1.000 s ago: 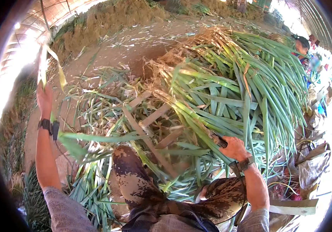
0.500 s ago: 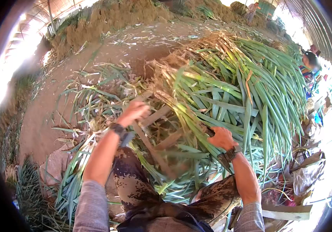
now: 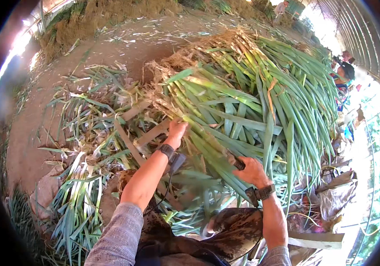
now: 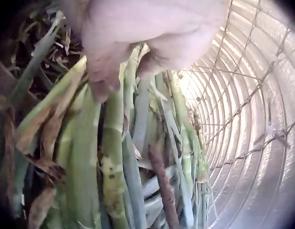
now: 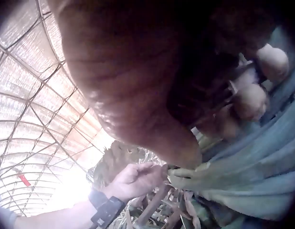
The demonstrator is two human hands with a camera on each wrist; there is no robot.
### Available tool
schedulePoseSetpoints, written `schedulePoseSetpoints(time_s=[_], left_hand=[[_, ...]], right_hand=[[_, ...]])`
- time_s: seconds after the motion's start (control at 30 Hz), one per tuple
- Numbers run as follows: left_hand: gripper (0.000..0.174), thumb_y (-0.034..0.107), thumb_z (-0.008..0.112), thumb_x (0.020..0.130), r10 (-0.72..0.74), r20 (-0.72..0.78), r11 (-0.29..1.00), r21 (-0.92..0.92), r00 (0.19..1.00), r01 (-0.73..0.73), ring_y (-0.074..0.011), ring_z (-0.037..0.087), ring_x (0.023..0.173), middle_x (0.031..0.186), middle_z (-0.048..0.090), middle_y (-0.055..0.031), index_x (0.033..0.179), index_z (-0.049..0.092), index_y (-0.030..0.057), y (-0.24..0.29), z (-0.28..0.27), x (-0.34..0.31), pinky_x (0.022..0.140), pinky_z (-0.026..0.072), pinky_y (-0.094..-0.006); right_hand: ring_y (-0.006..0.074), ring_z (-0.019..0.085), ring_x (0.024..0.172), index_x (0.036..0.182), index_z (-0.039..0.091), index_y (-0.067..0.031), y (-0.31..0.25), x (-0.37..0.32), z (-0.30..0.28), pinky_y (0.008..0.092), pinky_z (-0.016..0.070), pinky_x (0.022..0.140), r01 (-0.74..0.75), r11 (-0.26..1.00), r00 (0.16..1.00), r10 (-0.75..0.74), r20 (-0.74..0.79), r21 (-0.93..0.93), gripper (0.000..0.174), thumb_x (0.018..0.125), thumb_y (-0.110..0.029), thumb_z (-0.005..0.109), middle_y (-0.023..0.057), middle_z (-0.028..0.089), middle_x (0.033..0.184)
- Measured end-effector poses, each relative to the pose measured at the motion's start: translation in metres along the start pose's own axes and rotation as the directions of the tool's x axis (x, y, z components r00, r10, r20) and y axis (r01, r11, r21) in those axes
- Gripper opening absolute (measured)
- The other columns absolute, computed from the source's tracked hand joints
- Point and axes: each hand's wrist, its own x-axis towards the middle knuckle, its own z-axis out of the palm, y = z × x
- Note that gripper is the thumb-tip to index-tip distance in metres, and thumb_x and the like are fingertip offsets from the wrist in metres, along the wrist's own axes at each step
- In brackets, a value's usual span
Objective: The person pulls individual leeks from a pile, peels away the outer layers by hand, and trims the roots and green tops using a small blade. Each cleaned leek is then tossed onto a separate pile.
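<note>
Just beyond brown camouflage trousers (image 3: pixel 238 230), the right hand (image 3: pixel 253 172) wraps its fingers round a short dark handle (image 3: pixel 239 164); farther forward, the left hand (image 3: pixel 177 131) curls its fingers onto a thick pale-green stalk (image 4: pixel 113 143) edging a long-leaved green heap (image 3: pixel 287 97), brown earth floor (image 3: pixel 114 51) behind.

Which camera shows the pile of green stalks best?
The head view: it takes in the pile from brown roots to green leaves. The left wrist view shows only some stalks, close up; the right wrist view catches only part, mostly leaves, lower right.
</note>
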Motion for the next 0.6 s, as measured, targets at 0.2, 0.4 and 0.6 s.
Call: schedulePoseSetpoints(time_s=[0.2, 0.4, 0.6], left_hand=[[0.030, 0.007, 0.052, 0.092, -0.052, -0.167, 0.992, -0.120, 0.984, 0.032, -0.0270, 0.069, 0.081, 0.101, 0.063, -0.0136, 0.120, 0.050, -0.0049, -0.005, 0.026, -0.010, 0.046, 0.0518, -0.0377], [0.018, 0.012, 0.048, 0.094, -0.182, 0.091, 0.983, 0.033, 0.979, 0.180, -0.0271, 0.072, 0.078, 0.100, 0.069, -0.0161, 0.103, 0.055, -0.0019, 0.021, 0.032, -0.035, 0.035, 0.0464, -0.0346], [0.019, 0.013, 0.046, 0.095, -0.177, 0.071, 0.983, 0.058, 0.982, 0.173, -0.0272, 0.073, 0.082, 0.100, 0.069, -0.0138, 0.104, 0.056, -0.0001, 0.021, 0.035, -0.037, 0.034, 0.0427, -0.0322]], right_hand=[[0.0390, 0.064, 0.099, 0.112, 0.068, -0.0118, 0.011, -0.005, -0.013, 0.0468, 0.0506, 0.088, -0.063, 0.996, 0.998, 0.063, 0.002, 0.060, 0.047, 0.073, -0.038, 0.070, 0.0197, 0.070, 0.100], [0.0382, 0.065, 0.099, 0.118, 0.066, -0.0093, 0.029, -0.011, -0.006, 0.0460, 0.0514, 0.087, -0.024, 1.000, 0.997, 0.024, 0.077, 0.000, 0.055, 0.072, -0.040, 0.071, 0.0214, 0.069, 0.104], [0.0381, 0.065, 0.098, 0.111, 0.068, -0.0101, 0.027, -0.008, -0.008, 0.0461, 0.0514, 0.086, -0.038, 0.997, 0.997, 0.033, 0.074, 0.068, 0.049, 0.072, -0.039, 0.071, 0.0186, 0.070, 0.100]])
